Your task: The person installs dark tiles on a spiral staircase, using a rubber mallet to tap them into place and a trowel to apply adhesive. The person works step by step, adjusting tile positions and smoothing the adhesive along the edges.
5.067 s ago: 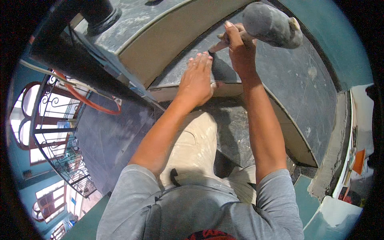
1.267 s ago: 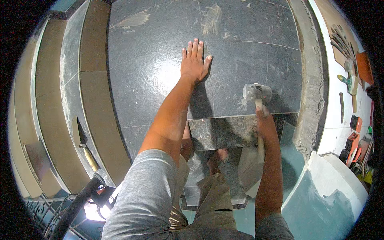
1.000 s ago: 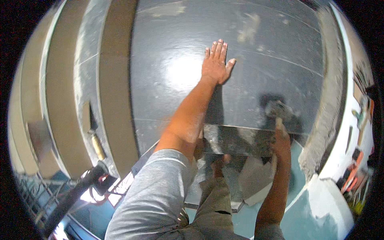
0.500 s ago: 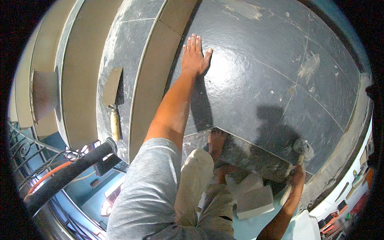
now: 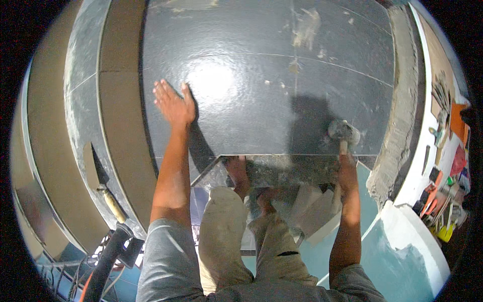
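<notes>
The right hand (image 5: 347,168) grips the mallet (image 5: 343,133) by its handle, head pointing up and away. The left hand (image 5: 173,103) lies flat and spread on the dark tile (image 5: 261,95).

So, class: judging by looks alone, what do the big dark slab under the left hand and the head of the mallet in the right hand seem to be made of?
Dark slab: probably polished stone or glazed tile; it throws a bright glare near the left hand and shows thin joint lines. Mallet, gripped by the right hand: the head looks like grey rubber, matte and dusted with pale mortar, though the look leaves that open.
</notes>
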{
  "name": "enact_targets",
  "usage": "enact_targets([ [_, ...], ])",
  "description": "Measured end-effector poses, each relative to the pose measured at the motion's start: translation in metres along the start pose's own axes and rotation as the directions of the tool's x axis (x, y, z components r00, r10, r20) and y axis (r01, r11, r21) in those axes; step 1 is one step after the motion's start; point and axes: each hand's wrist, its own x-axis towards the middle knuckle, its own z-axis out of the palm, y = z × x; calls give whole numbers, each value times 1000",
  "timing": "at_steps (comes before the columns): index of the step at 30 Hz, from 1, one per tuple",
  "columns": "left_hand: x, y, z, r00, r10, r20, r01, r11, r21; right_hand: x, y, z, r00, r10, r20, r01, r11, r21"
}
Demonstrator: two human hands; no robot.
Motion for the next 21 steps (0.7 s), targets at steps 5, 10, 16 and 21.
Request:
enact_targets([
  [5, -15, 4, 2, 993, -20, -121, 12, 998, -64, -18, -34, 45, 989, 112, -99, -130, 971, -202],
  [10, -10, 5, 3, 993, -50, -111, 47, 999, -25, -35, -132, 128, 926, 160, -342, -40, 942, 333],
  [16, -10, 4, 2, 994, -61, -93, 59, 998, -26, -9, -194, 208, 992, 45, -115, -24, 984, 177],
  [21, -10, 6, -1, 994, -54, -97, 54, 999, -2, -21, -199, 224, 982, -38, -185, 72, 981, 180],
])
